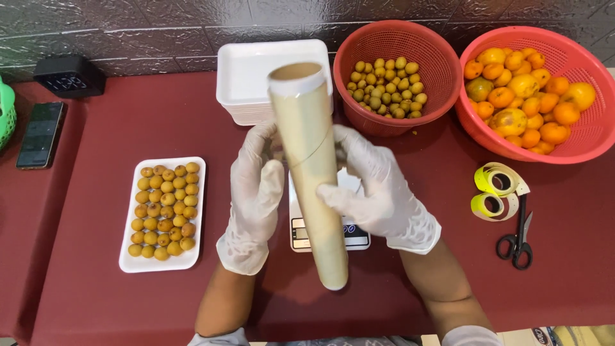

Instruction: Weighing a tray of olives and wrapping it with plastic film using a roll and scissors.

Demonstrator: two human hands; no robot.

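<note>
A long roll of clear cling film (311,173) on a cardboard tube is held tilted above a small white kitchen scale (301,234). My left hand (255,192), in a white glove, grips the roll's left side. My right hand (375,189), also gloved, wraps around its right side with the thumb across the film. To the left lies a white foam tray (128,256) filled with several small brown round fruits (163,211).
A stack of white foam trays (246,70) stands at the back. A red basket (429,57) holds small brown fruits; another red basket (576,138) holds oranges. Yellow sticker rolls (496,189) and black scissors (517,240) lie right. A phone (40,134) and black clock (69,75) sit left.
</note>
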